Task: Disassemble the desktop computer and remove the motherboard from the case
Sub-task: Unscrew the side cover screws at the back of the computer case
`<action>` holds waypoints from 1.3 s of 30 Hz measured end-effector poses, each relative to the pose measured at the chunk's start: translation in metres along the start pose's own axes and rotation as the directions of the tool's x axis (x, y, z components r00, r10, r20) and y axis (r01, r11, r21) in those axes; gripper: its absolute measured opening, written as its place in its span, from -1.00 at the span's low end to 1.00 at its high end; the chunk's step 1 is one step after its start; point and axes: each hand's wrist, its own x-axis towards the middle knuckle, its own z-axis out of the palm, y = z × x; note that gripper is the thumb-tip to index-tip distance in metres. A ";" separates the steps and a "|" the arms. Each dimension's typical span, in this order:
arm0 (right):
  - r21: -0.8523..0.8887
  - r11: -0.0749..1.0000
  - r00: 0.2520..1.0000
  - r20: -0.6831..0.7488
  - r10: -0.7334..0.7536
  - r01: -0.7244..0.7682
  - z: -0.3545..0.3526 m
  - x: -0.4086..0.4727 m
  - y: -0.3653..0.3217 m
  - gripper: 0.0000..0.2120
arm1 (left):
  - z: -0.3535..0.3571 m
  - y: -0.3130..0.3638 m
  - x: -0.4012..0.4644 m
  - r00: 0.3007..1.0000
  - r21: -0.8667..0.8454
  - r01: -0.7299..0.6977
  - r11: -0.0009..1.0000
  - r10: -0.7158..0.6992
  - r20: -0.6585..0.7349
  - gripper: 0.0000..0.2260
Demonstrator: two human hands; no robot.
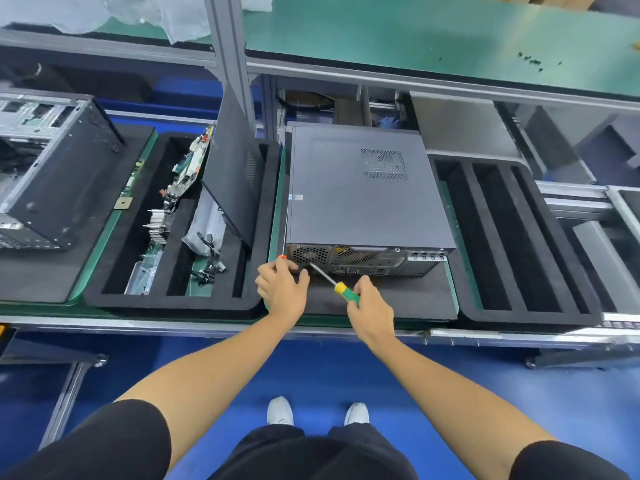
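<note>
A dark grey desktop computer case (363, 192) lies on its side on a black foam pad, its side panel on and its rear panel facing me. My right hand (370, 313) grips a screwdriver (341, 287) with a yellow and green handle; its shaft points up-left at the rear panel near the fan grille. My left hand (282, 284) is at the case's near left corner, fingers curled round a small orange-tipped object (282, 257), most of which is hidden. The motherboard inside is hidden.
A black foam tray (173, 296) to the left holds a removed side panel (235, 174), circuit boards, a heatsink and cables. Another opened case (52, 174) stands far left. A slotted foam tray (519, 244) lies to the right. A green shelf (433, 36) runs above.
</note>
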 end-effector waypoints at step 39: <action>0.767 0.558 0.949 0.245 0.200 -0.316 -0.008 -0.037 -0.059 -0.88 | -0.018 0.055 0.000 0.793 -0.623 0.191 0.759 0.254 0.553 -0.83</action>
